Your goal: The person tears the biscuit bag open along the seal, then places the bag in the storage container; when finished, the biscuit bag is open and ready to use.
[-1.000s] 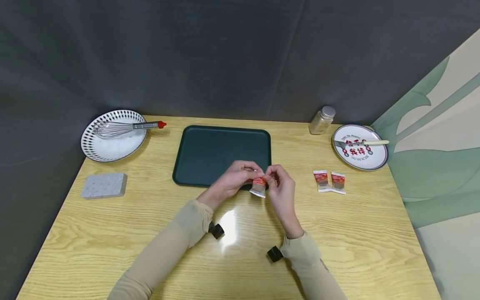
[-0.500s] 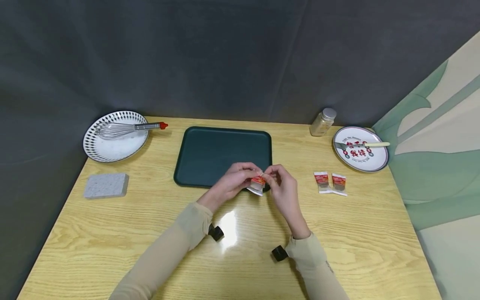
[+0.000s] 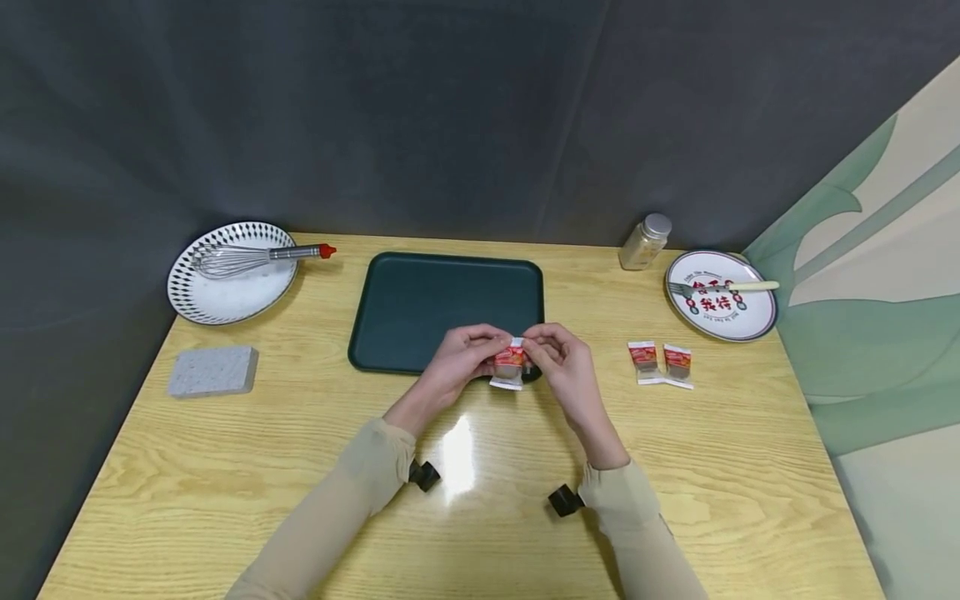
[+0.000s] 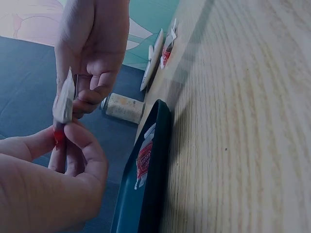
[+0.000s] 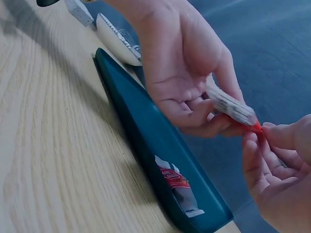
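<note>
A small red and clear snack packet (image 3: 508, 370) with white crimped ends is held up above the front right corner of the dark green tray (image 3: 442, 308). My left hand (image 3: 459, 357) pinches its left side between thumb and fingers. On the other side, the thumb and fingers of my right hand (image 3: 564, 363) pinch the packet's upper right edge. In the right wrist view the packet (image 5: 231, 108) appears edge-on, with both hands' fingertips close together. Another red packet (image 5: 181, 187) lies in the tray, hidden behind my hands in the head view.
Two joined red packets (image 3: 660, 365) lie to the right, near a plate (image 3: 693, 321) bearing a fork (image 3: 738, 287). A lidded jar (image 3: 643, 242) stands behind. At left are a patterned bowl (image 3: 217, 304) with a whisk (image 3: 255, 257) and a grey block (image 3: 213, 372).
The packet has turned to face up more squarely and shifted slightly left. My hands' fingertips have moved apart a little along its top edge.
</note>
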The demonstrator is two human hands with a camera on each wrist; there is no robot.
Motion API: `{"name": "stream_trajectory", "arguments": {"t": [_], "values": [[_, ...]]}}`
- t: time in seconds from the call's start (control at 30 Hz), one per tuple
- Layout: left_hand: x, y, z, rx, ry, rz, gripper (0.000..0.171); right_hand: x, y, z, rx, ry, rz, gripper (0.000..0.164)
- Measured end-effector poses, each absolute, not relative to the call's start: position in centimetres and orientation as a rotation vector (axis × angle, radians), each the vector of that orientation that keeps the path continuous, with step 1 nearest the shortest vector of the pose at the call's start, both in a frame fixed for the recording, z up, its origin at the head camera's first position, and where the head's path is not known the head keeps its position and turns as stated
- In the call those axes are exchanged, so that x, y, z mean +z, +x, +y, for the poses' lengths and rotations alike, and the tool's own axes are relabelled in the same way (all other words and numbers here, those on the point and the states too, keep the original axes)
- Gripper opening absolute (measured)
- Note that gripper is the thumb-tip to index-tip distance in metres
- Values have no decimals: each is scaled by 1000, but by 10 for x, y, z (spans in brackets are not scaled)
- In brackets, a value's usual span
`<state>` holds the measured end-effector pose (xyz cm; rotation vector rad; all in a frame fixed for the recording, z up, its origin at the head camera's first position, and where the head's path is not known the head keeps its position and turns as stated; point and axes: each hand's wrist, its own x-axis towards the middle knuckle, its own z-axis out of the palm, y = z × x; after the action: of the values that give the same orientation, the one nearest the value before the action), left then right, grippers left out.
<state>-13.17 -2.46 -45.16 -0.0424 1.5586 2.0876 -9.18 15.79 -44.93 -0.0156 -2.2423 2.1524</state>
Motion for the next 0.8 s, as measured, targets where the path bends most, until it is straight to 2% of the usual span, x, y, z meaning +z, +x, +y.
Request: {"name": "stream_trajectory", "arguments": {"t": [0.3, 0.43, 0.53, 0.63, 0.8], "values": [[-453, -125, -22, 2332, -193, 1389, 2, -451, -92, 165, 2150, -132, -2307, 21], [-452, -118, -19, 2405, -194, 1352, 10, -449, -92, 165, 2206, -151, -2301, 19], [-452, -113, -17, 2368, -130, 1410, 10, -449, -94, 166, 2145, -128, -2283, 16], [-453, -110, -17, 2251, -39, 1553, 11, -446, -96, 168, 2012, -78, -2328, 14], [-455, -111, -19, 1989, 161, 1852, 24, -441, -95, 172, 1820, 109, -2525, 14]]}}
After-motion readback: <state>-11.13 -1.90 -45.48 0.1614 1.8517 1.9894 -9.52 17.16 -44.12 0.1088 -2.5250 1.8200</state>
